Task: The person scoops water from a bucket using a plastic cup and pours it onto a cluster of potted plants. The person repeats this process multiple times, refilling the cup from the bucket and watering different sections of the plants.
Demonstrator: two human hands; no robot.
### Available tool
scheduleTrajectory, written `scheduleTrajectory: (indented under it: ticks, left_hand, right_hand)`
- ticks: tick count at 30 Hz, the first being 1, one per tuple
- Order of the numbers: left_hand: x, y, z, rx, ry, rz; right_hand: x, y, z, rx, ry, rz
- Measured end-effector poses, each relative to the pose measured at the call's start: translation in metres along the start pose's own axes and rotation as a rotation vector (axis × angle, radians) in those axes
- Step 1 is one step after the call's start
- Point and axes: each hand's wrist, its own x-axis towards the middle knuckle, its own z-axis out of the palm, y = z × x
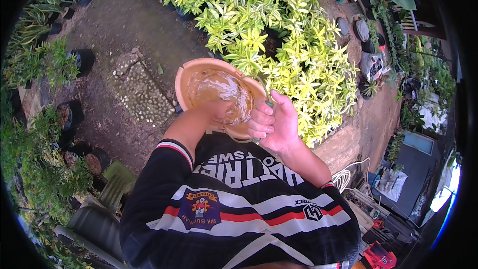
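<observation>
Over 1 terracotta pot [199, 69]: 2 hands, L hand [221, 112] inside, R hand [274, 122] gripping hose.

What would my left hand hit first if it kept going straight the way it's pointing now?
The left hand is already inside the terracotta pot, wet with muddy water. Pushing on, it would probably meet the pot's inner wall first, though depth is hard to judge.

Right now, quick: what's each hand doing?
Left hand: inside the terracotta pot, in the muddy water; grip cannot be told.
Right hand: closed on the pot's rim.
</observation>
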Motion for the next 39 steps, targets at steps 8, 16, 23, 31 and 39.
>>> scheduleTrajectory:
  ticks: [8,16,23,31,39]
  left_hand:
    - [0.02,-0.038,-0.004,-0.308,0.138,-0.282]
    - [-0.007,0.01,-0.02,-1.224,0.227,-0.767]
    - [0.008,-0.013,0.003,-1.881,0.328,-0.553]
    - [0.033,-0.014,0.019,-2.241,0.436,-0.303]
    - [0.041,-0.01,0.005,-2.315,0.604,-0.302]
  right_hand:
    - [-0.003,-0.001,-0.006,-0.04,-0.02,0.018]
    - [-0.002,-0.004,-0.006,-0.013,0.077,0.005]
    - [-0.001,-0.005,-0.008,-0.037,0.044,0.039]
    - [-0.004,-0.005,-0.011,-0.045,0.084,0.009]
    - [-0.009,-0.006,-0.011,-0.059,0.141,-0.012]
